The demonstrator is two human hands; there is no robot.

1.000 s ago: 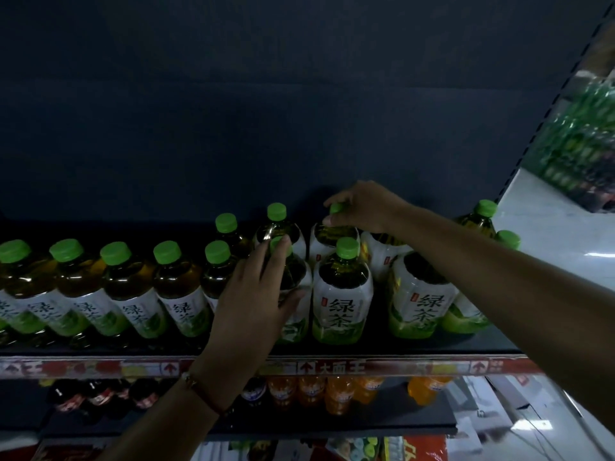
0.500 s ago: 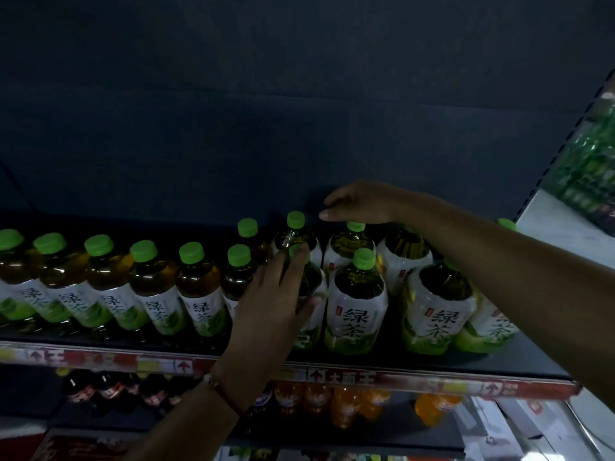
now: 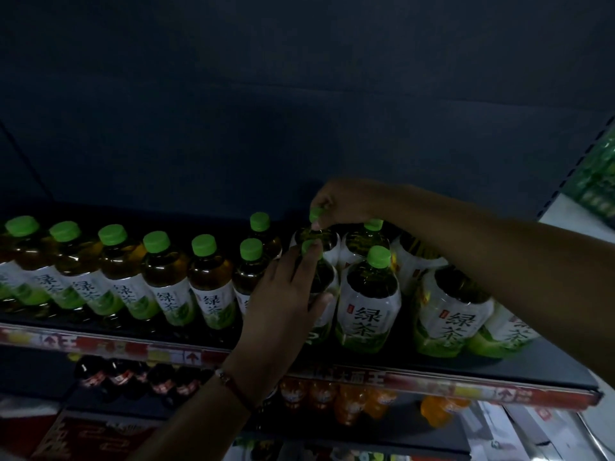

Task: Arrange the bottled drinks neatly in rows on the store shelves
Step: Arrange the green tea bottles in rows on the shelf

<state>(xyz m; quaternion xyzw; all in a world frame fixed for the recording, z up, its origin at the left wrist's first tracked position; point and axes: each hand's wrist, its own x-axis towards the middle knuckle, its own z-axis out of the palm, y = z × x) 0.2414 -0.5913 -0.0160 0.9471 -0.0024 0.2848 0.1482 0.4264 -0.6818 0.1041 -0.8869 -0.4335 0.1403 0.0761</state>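
Note:
Green-capped green tea bottles stand in rows on a dark shelf (image 3: 519,371). My left hand (image 3: 283,304) wraps around a front-row bottle (image 3: 324,277), fingers up its neck and thumb on its right side. My right hand (image 3: 339,204) reaches over the bottles and pinches the green cap of a back-row bottle (image 3: 316,234) just behind. A front bottle (image 3: 367,307) stands to the right of my left hand, and another (image 3: 449,314) lies under my right forearm. Several front-row bottles (image 3: 166,277) line up to the left.
A red price strip (image 3: 432,382) runs along the shelf's front edge. On the shelf below stand dark cola bottles (image 3: 119,374) and orange drink bottles (image 3: 349,400). A dark back panel rises behind the bottles. More green bottles (image 3: 595,181) show on another shelf at far right.
My right hand has dropped from hovering above the back row onto a back bottle's cap and pinches it. My left hand stays on the front bottle. The view shifted slightly.

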